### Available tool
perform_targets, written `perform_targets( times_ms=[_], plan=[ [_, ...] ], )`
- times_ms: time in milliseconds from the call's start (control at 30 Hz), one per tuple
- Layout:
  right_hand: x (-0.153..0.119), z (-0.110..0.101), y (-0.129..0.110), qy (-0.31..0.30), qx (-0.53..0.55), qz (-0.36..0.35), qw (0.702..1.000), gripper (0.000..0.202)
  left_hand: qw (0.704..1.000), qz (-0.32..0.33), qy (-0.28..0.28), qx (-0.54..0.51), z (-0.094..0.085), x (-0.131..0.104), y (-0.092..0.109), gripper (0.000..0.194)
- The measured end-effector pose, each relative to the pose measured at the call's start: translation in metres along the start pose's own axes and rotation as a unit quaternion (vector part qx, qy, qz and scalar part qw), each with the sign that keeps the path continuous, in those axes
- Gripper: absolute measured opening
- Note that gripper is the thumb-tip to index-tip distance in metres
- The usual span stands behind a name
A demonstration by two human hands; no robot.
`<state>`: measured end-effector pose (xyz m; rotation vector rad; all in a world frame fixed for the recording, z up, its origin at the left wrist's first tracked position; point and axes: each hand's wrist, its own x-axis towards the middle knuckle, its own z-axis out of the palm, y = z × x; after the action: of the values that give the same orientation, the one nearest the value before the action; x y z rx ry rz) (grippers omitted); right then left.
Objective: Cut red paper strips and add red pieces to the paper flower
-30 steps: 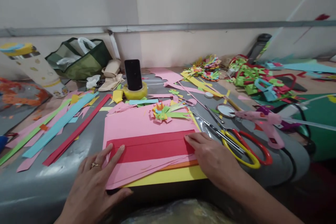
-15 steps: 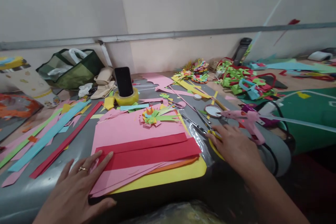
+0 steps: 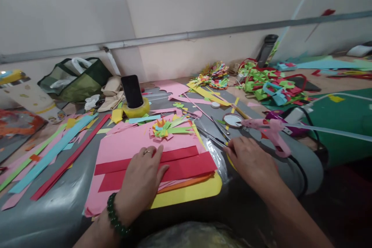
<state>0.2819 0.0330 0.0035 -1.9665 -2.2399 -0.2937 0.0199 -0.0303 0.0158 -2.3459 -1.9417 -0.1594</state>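
Observation:
My left hand [image 3: 142,174], with a ring and a green bead bracelet, lies across two red paper strips [image 3: 186,166] on a stack of pink paper [image 3: 116,147]. Its fingers are extended and touch the upper strip, with the thumb apart over the lower one. Just beyond the fingertips sits a small flower of cut paper [image 3: 162,130] with green strips trailing from it. At the right of the stack, my right hand [image 3: 250,159] closes on the yellow handle of a pair of scissors [image 3: 213,138]; the blades point away, and the hand partly covers the handles.
Right of the scissors are a pink glue gun [image 3: 270,130] with a cord and a round mirror-like disc [image 3: 233,120]. A phone [image 3: 132,91] leans in a yellow tape roll [image 3: 136,109]. Loose strips [image 3: 55,151] lie left; paper flowers [image 3: 215,73] and a bottle [image 3: 266,50] stand behind.
My left hand has moved right from the paper's left edge onto the middle of the red strips. My right hand stays at the scissors handles. The view has shifted slightly.

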Motion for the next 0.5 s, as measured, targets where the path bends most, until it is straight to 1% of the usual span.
perform_targets(
  times_ms=[100, 233, 333, 400, 467, 500],
  plan=[
    [-0.001, 0.002, 0.002, 0.007, -0.001, -0.022, 1.0, 0.009, 0.999, -0.013, -0.006, -0.04, 0.004, 0.008, 0.0, 0.029],
    [-0.001, 0.009, 0.006, 0.026, 0.0, -0.024, 0.999, 0.014, 0.995, -0.018, 0.001, -0.099, 0.004, 0.008, -0.004, 0.017],
    [0.001, 0.014, 0.006, 0.05, -0.008, -0.057, 0.997, 0.011, 0.99, -0.001, 0.034, -0.135, 0.009, 0.004, -0.005, 0.017],
    [0.003, 0.016, 0.005, 0.06, 0.002, -0.078, 0.995, 0.01, 0.985, 0.007, 0.061, -0.161, 0.015, 0.001, -0.005, 0.021],
    [0.003, 0.015, 0.005, 0.066, 0.03, -0.073, 0.995, 0.011, 0.98, 0.017, 0.085, -0.18, 0.02, -0.001, -0.006, 0.025],
    [0.003, 0.013, 0.006, 0.073, 0.05, -0.055, 0.994, 0.011, 0.978, 0.024, 0.094, -0.183, 0.022, -0.002, -0.007, 0.026]
  ],
)
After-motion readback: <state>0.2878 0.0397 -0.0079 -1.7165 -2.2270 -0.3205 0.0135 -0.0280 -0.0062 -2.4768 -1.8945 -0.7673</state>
